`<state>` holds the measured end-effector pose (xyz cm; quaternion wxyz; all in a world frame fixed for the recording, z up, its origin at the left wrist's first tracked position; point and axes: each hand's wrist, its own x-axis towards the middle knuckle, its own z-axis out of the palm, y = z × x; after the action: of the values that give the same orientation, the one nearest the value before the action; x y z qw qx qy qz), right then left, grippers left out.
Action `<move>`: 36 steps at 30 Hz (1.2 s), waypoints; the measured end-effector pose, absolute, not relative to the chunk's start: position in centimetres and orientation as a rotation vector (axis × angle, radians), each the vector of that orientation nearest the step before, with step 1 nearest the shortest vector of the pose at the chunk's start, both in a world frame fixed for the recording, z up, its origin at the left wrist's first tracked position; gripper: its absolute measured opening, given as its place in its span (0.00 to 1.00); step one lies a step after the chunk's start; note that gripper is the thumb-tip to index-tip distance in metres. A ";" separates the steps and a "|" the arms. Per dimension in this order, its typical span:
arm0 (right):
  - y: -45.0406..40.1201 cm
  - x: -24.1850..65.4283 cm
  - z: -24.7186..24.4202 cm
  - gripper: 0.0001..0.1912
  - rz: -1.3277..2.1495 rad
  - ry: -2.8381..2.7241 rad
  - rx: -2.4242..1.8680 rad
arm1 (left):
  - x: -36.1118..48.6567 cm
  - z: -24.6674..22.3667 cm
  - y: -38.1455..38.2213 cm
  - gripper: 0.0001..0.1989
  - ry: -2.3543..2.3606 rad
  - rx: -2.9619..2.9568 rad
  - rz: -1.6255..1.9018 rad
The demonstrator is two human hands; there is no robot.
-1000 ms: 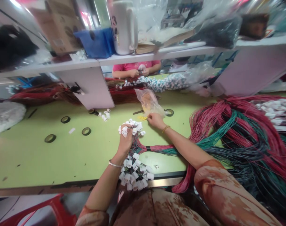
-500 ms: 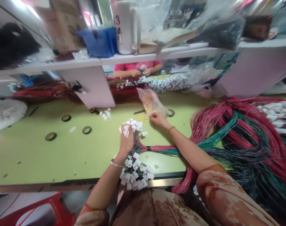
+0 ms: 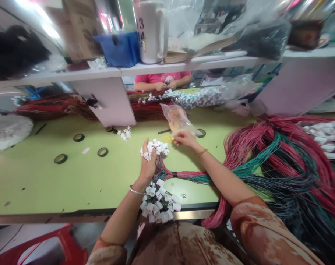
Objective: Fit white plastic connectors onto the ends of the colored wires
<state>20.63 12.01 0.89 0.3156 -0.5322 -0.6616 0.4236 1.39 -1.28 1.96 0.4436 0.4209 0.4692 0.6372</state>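
Observation:
My left hand [image 3: 149, 162] is wrapped round a bunch of white wire connectors [image 3: 158, 147], whose thin red, green and black wires run down to a wire bundle [image 3: 189, 173] bound with black tape. More white connectors [image 3: 158, 206] on wires hang by the table edge below my left wrist. My right hand [image 3: 184, 140] is at a small heap of yellow pieces [image 3: 168, 138], fingertips pinched together; whether a piece sits between them is too small to tell. Just beyond it lies a clear plastic bag [image 3: 178, 119] with yellowish contents.
Rolls of black tape [image 3: 102, 152] and loose white connectors [image 3: 125, 134] lie on the green table [image 3: 73, 184]. A thick pile of red, green and black wires [image 3: 247, 147] covers the right side. Above stands a shelf [image 3: 81, 75]; behind it, another person's hands [image 3: 166, 86] work.
The thumb of my left hand has shifted and its fingers have opened slightly around the connectors. My right hand has moved a little left, its fingertips staying by the yellow pieces.

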 end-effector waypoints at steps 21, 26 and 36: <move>6.4 17.7 6.3 0.16 1.878 -1.041 -0.644 | 0.8 2.4 -1.3 0.21 1.083 1.188 1.455; 5.9 17.4 6.4 0.17 1.850 -1.095 -0.616 | 1.1 2.8 -1.6 0.22 1.044 1.153 1.483; 4.4 17.4 7.4 0.14 1.530 -1.417 -0.599 | 1.1 2.3 -1.3 0.19 1.002 1.073 1.501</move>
<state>17.43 4.43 7.36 0.4672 -0.2441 -0.5775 0.6234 1.10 -1.33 2.31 0.4978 0.4434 0.4137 0.6201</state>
